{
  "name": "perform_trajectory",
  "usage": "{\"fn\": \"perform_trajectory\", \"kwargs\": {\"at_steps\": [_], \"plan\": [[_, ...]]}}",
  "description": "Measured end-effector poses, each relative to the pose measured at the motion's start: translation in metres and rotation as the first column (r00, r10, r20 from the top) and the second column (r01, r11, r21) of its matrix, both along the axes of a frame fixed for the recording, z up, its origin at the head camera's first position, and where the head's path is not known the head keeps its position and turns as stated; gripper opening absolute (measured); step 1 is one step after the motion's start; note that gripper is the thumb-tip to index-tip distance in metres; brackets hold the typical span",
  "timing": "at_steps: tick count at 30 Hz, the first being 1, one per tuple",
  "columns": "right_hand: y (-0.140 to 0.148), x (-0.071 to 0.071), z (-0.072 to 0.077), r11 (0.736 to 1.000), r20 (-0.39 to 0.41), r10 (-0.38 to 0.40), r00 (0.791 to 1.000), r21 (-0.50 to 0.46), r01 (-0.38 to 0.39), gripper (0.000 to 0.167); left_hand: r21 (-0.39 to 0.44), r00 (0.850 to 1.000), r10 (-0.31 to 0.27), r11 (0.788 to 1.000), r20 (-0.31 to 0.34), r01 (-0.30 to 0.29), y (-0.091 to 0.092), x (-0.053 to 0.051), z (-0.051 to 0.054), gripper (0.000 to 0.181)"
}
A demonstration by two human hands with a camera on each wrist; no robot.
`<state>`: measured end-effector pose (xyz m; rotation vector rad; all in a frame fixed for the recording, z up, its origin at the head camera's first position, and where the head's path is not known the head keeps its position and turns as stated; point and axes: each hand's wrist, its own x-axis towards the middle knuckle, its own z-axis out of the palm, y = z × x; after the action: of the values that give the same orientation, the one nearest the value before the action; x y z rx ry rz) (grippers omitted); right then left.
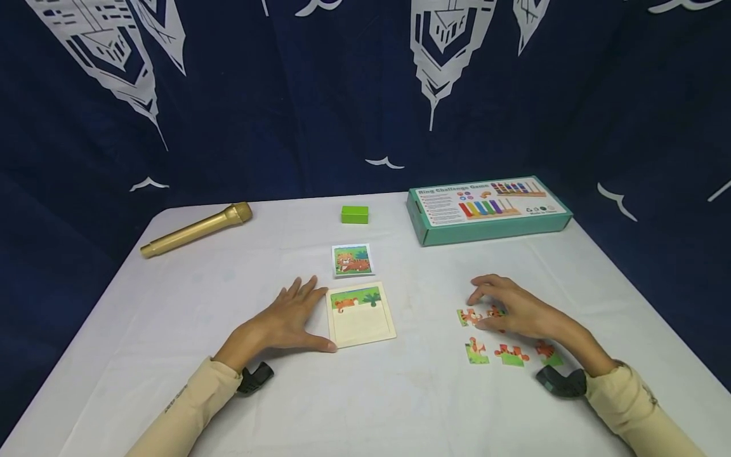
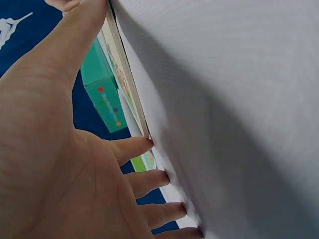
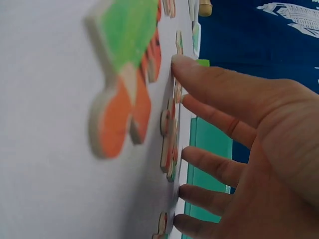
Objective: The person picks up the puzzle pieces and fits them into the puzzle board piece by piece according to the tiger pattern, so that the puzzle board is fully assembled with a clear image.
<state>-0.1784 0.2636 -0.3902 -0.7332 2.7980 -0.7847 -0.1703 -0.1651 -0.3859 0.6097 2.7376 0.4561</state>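
Observation:
A square wooden puzzle board (image 1: 362, 327) lies mid-table, its top strip filled with green and orange pieces. My left hand (image 1: 285, 320) is spread flat at its left side. The thumb lies by the near corner and the index fingertip by the far one; the left wrist view shows that fingertip at the board's edge (image 2: 130, 94). Farther right, my right hand (image 1: 522, 311) hovers low over loose tiger puzzle pieces with fingers loosely bent. Its thumb tip is beside one piece (image 1: 469, 317), and the hand partly covers another. Three nearer pieces (image 1: 512, 356) form a row.
Behind the board lies a tiger picture card (image 1: 352, 261), with a green block (image 1: 355, 214) beyond it. A gold microphone-shaped object (image 1: 197, 230) lies at the back left. At the back right rests a teal game box (image 1: 491, 238). A dark blue patterned curtain hangs behind the table.

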Motion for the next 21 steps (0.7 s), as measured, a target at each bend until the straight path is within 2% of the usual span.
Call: {"fn": "perform_trajectory", "kwargs": {"at_steps": [21], "plan": [[-0.0004,-0.0020,-0.0046,1.000,-0.041,0.009,0.999,-0.007,-0.009,0.020,-0.006,1.000,0.001,1.000,0.002,-0.001,-0.0007,-0.0005,0.0006,0.113]]}}
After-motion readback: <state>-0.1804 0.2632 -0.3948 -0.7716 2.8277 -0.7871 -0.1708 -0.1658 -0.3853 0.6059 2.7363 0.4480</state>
